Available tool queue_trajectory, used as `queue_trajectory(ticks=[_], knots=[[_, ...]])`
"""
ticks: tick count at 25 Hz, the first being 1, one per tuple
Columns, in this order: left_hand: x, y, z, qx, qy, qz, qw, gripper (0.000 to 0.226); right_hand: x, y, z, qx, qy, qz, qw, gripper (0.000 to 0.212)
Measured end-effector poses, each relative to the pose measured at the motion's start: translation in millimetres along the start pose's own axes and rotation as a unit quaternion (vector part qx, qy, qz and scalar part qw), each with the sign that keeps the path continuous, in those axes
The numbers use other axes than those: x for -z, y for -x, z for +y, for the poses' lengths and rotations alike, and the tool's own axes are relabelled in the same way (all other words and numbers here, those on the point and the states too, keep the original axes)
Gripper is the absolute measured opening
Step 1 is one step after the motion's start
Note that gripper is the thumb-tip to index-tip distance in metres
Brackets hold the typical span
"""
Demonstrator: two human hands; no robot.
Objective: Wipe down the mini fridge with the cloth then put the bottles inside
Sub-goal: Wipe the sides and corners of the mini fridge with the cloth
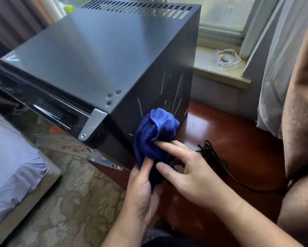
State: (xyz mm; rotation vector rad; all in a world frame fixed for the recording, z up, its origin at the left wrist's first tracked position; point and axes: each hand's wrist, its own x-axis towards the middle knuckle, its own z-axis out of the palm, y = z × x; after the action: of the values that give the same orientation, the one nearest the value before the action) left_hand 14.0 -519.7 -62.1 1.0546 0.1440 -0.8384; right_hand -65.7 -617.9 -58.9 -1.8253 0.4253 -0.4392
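Note:
A black mini fridge (99, 56) stands on a red-brown wooden table (221, 139), its glossy door facing left. A blue cloth (155, 132) is bunched against the lower front corner of the fridge's right side, which shows pale scratch lines. My left hand (142, 191) grips the cloth's hanging lower end. My right hand (190, 172) has its fingertips pressed into the cloth. No bottles are in view.
A black power cord (212, 154) lies coiled on the table just right of my hands. A glass ashtray (226, 57) sits on the window sill behind. A bed (12, 157) is at the left over patterned carpet, and curtains (283, 68) hang at the right.

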Motion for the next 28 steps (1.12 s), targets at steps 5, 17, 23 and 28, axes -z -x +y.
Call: queue_trajectory(ticks=[5, 17, 23, 28], knots=[[7.5, 2.9, 9.2, -0.048, -0.076, -0.028, 0.996, 0.030, 7.9, 3.6, -3.3, -0.006, 0.055, 0.164, 0.985, 0.013], [44.5, 29.9, 100.2, -0.388, -0.646, -0.222, 0.619, 0.090, -48.1, -4.6, -15.7, -0.077, -0.182, 0.223, 0.955, 0.038], [-6.1, 42.4, 162.4, -0.508, -0.768, -0.251, 0.299, 0.053, -58.1, 6.5, -29.8, -0.026, -0.019, 0.294, 0.955, 0.028], [-88.0, 13.0, 222.6, -0.489, -0.824, -0.269, 0.097, 0.032, -49.4, -11.5, -29.5, -0.047, -0.015, 0.309, 0.950, 0.052]])
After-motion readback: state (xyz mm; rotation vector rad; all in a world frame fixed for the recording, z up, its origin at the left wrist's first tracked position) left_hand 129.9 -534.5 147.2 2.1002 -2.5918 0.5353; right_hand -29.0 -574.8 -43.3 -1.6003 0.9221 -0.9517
